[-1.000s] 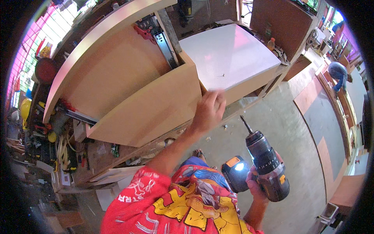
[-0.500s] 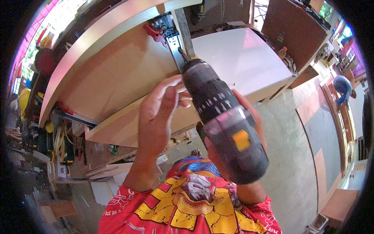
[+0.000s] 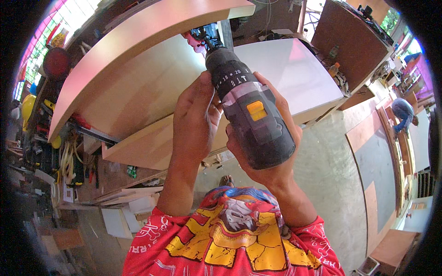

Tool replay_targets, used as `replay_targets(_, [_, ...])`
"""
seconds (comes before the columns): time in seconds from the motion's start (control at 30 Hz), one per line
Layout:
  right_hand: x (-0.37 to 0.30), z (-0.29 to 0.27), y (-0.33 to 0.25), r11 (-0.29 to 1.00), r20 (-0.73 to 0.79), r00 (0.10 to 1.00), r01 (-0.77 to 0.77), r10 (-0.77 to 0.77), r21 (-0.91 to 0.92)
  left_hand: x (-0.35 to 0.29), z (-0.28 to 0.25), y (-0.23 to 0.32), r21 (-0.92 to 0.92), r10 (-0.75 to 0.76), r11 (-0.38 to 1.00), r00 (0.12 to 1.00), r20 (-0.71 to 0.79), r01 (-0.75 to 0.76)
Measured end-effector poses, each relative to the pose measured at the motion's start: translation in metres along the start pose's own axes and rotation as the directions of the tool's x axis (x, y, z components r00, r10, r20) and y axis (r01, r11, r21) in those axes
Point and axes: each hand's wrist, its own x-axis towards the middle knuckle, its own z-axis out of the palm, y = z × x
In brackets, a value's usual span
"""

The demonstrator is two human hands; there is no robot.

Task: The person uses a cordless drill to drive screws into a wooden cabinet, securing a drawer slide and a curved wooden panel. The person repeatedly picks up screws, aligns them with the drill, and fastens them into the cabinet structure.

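My right hand (image 3: 278,122) is closed round the handle of a black and grey cordless drill (image 3: 262,131) with a yellow switch on top. Its chuck end points away from me, at a metal drawer slide (image 3: 209,34) with a pinkish-red part (image 3: 195,42). The bit's tip and the rest of the slide are hidden behind the drill. Close by the chuck, my left hand (image 3: 193,117) has its thumb up along the drill's side and its fingers curled. What those fingers hold, if anything, is hidden. Light falls on the wooden drawer's panel (image 3: 138,83) beside the slide.
The pale drawer front (image 3: 115,50) arches across the upper left. A white panel (image 3: 294,78) lies to the right of the drill. Tools and cables (image 3: 71,161) crowd the left. At the far right a person (image 3: 404,112) bends over long boards (image 3: 396,152).
The drill has moved forward and slightly left, its chuck end now at the slide's coloured part. My left hand has come up to the chuck, its fingers more curled than before.
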Motion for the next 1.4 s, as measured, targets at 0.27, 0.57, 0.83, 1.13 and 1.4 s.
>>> replay_targets(0.27, [0.003, -0.003, -0.004, 0.994, 0.011, 0.999, 0.045, -0.044, -0.096, 0.004, -0.003, 0.003, -0.035, 0.013, 0.999, 0.998, 0.063, -0.011])
replay_targets(0.57, [-0.001, 0.000, -0.013, 0.982, 0.010, 0.999, 0.042, -0.041, -0.185, 0.009, -0.015, 0.000, -0.139, 0.036, 0.990, 0.979, 0.199, -0.008])
replay_targets(0.83, [0.004, 0.002, -0.028, 0.990, 0.034, 0.999, -0.017, 0.022, -0.141, 0.008, -0.020, 0.004, -0.256, -0.001, 0.964, 0.966, 0.257, 0.069])
replay_targets(1.13, [0.005, 0.004, -0.035, 0.989, 0.037, 0.996, -0.075, 0.080, -0.126, 0.016, -0.017, 0.010, -0.281, -0.028, 0.953, 0.958, 0.285, 0.111])
replay_targets(1.4, [0.004, 0.007, -0.036, 0.993, 0.027, 0.996, -0.085, 0.087, -0.087, 0.022, -0.027, 0.007, -0.395, -0.006, 0.904, 0.930, 0.368, 0.162])
